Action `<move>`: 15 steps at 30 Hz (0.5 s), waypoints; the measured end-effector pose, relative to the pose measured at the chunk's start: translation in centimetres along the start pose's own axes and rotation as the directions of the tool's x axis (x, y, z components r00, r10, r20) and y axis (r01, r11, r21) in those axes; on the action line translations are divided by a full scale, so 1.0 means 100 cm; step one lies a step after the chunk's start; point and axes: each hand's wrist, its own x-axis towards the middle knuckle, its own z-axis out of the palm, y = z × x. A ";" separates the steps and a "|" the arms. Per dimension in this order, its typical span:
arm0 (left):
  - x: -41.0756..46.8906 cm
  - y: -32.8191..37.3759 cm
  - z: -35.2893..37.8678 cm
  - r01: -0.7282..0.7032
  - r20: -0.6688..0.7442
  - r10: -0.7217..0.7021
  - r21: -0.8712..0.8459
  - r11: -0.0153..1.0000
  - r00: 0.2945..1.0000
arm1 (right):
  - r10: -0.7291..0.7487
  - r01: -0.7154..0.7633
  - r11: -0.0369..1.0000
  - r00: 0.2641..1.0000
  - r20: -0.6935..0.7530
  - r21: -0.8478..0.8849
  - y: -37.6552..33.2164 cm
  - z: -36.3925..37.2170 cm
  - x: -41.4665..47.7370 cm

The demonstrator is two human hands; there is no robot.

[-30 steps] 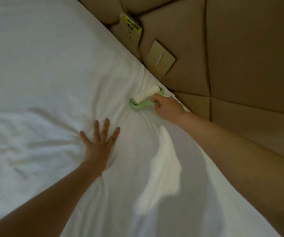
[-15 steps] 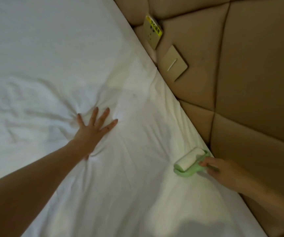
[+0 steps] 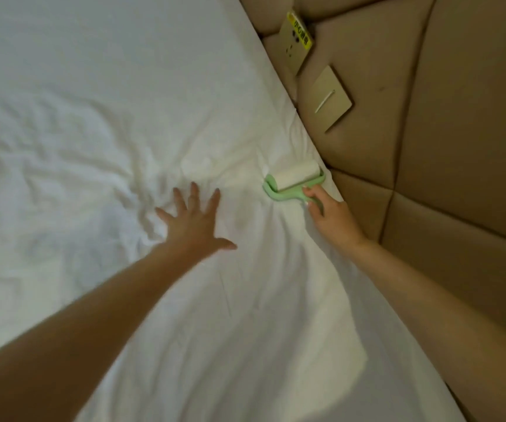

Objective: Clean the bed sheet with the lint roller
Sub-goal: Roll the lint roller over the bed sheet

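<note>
Two switch plates [image 3: 333, 100] on padded tan wall [image 3: 464, 123] beside wrinkled bed sheet [image 3: 93, 86]

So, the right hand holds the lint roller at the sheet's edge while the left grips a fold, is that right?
Not quite: the head view shows the left hand flat on the bed sheet, fingers spread; the right hand does hold the lint roller.

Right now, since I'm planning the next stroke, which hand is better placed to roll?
Right. The right hand grips the lint roller by its handle, roller on the bed sheet; the left hand lies flat, fingers spread, pressing the sheet.
</note>
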 end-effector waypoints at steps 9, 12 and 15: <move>-0.082 0.011 0.150 -0.205 -0.442 0.243 0.133 0.970 0.864 | -0.007 -0.002 0.994 0.997 -0.081 -0.112 0.090 -0.012 -0.193; -0.089 0.011 0.157 -0.174 -0.540 0.206 0.111 0.978 0.816 | -0.051 0.049 0.967 0.999 0.001 -0.248 0.117 -0.025 -0.243; -0.087 0.013 0.163 -0.167 -0.594 0.183 0.081 0.983 0.784 | 0.009 0.003 0.974 0.999 0.053 -0.228 0.128 -0.028 -0.244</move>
